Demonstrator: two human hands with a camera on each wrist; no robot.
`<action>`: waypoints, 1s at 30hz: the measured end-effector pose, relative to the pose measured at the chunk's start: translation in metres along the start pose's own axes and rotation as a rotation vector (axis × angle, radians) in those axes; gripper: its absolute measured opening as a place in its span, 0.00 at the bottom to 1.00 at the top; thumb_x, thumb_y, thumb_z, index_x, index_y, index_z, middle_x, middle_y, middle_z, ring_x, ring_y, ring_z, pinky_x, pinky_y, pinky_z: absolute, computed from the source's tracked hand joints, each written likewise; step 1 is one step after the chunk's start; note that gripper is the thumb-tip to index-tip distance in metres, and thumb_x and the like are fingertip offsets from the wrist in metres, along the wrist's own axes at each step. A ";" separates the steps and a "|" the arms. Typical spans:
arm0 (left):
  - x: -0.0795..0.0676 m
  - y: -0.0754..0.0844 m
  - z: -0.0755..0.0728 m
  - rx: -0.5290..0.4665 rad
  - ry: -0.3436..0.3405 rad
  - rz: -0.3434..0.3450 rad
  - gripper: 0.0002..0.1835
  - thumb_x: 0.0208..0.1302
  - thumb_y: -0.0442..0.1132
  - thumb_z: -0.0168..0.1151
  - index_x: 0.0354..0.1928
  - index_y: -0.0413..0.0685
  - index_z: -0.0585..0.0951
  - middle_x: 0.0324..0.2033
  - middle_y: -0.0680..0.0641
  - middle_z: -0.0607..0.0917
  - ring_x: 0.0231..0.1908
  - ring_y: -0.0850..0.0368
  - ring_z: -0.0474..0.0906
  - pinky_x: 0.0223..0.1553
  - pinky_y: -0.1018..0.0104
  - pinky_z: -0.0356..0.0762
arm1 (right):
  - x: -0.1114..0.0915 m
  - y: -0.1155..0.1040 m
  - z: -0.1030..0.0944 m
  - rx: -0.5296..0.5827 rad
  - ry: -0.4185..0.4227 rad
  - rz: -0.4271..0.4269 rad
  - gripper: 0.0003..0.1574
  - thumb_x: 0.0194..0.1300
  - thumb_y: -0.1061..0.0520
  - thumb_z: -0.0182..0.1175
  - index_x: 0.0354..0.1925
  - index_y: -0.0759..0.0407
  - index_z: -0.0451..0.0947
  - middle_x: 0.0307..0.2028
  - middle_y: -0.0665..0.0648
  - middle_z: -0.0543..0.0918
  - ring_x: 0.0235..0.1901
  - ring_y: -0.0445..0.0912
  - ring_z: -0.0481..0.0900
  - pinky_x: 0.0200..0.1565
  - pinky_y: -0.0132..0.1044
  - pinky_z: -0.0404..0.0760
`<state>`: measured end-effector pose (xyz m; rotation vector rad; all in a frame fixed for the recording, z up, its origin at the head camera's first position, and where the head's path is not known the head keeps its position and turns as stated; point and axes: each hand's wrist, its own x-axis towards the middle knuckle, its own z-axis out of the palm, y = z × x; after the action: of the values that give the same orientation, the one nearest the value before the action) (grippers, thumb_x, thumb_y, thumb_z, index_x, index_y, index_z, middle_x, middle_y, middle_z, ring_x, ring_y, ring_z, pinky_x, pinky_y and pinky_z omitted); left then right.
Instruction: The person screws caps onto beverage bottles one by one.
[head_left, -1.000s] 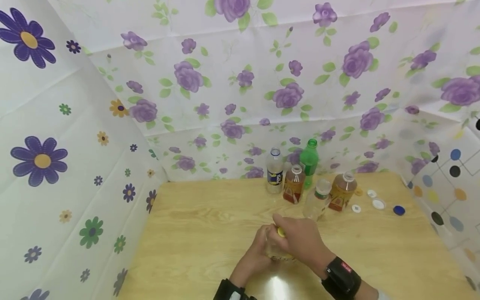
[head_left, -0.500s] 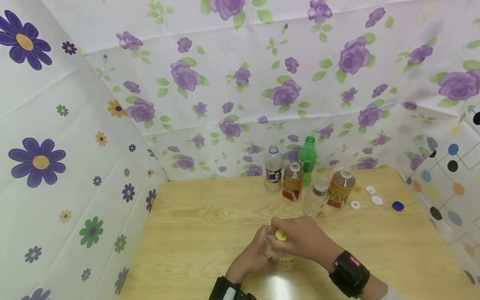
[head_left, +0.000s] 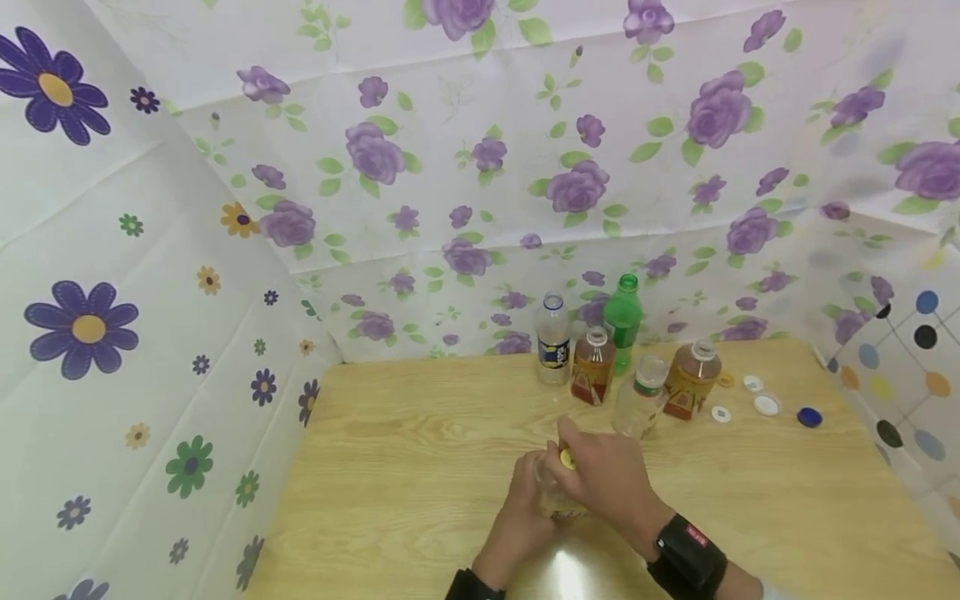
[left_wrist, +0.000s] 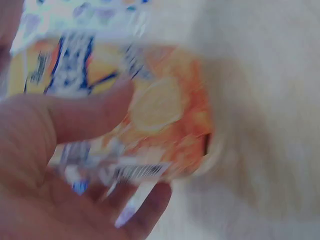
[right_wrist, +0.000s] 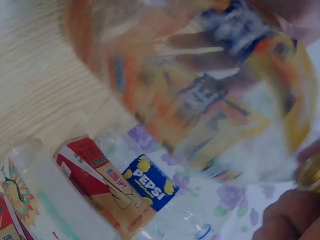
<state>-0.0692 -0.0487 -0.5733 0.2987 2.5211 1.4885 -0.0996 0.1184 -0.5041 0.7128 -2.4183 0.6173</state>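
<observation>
A clear plastic bottle (head_left: pixel 557 502) with an orange and yellow label is between my two hands, over the near part of the table. My left hand (head_left: pixel 521 504) grips its body, the thumb lying across the printed label (left_wrist: pixel 160 107) in the left wrist view. At the neck, my right hand (head_left: pixel 607 477) pinches the yellow cap (head_left: pixel 567 458), and the fingers hide most of it. In the right wrist view the bottle is blurred, with the cap (right_wrist: pixel 311 175) at the right edge beside curled fingers (right_wrist: pixel 282 217).
Uncapped bottles stand behind my hands: a Pepsi bottle (head_left: pixel 553 343), a green one (head_left: pixel 624 321), two brown-tinted ones (head_left: pixel 592 367) (head_left: pixel 692 382) and a clear one (head_left: pixel 639 404). Several loose caps, including a blue cap (head_left: pixel 809 417), lie at the right. Patterned sheets (head_left: pixel 450 125) wall the table.
Half a second ago more of the yellow cap showed; my right hand has since turned on it, back to about its earlier pose. The left hand keeps its grip on the bottle.
</observation>
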 end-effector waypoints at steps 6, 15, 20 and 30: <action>-0.004 0.002 0.008 -0.006 0.039 -0.046 0.51 0.45 0.24 0.75 0.72 0.57 0.65 0.66 0.51 0.69 0.61 0.48 0.73 0.51 0.52 0.84 | -0.002 0.006 -0.003 0.046 -0.037 -0.006 0.21 0.70 0.45 0.65 0.30 0.47 0.63 0.16 0.34 0.50 0.14 0.28 0.45 0.17 0.25 0.44; 0.016 -0.016 -0.029 -0.229 -0.348 0.013 0.47 0.48 0.23 0.74 0.69 0.58 0.65 0.63 0.53 0.74 0.64 0.56 0.72 0.69 0.55 0.68 | 0.001 0.020 -0.011 0.282 -0.297 -0.213 0.18 0.70 0.45 0.69 0.34 0.41 0.67 0.20 0.32 0.58 0.18 0.26 0.50 0.21 0.22 0.49; 0.014 -0.022 -0.027 -0.293 -0.367 -0.007 0.48 0.46 0.22 0.76 0.68 0.61 0.67 0.64 0.52 0.72 0.63 0.55 0.72 0.68 0.56 0.68 | -0.004 0.020 -0.005 0.279 -0.188 -0.303 0.17 0.69 0.49 0.66 0.32 0.42 0.66 0.19 0.33 0.58 0.19 0.26 0.48 0.22 0.20 0.47; -0.001 -0.009 0.005 0.015 -0.092 0.059 0.49 0.48 0.36 0.85 0.71 0.65 0.68 0.63 0.58 0.70 0.62 0.57 0.70 0.65 0.52 0.76 | -0.008 0.013 -0.005 0.070 0.063 -0.195 0.17 0.78 0.46 0.49 0.30 0.47 0.62 0.19 0.33 0.48 0.17 0.29 0.45 0.20 0.23 0.41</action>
<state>-0.0678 -0.0491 -0.5834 0.4380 2.4725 1.4421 -0.1001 0.1337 -0.5088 0.9305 -2.2453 0.6370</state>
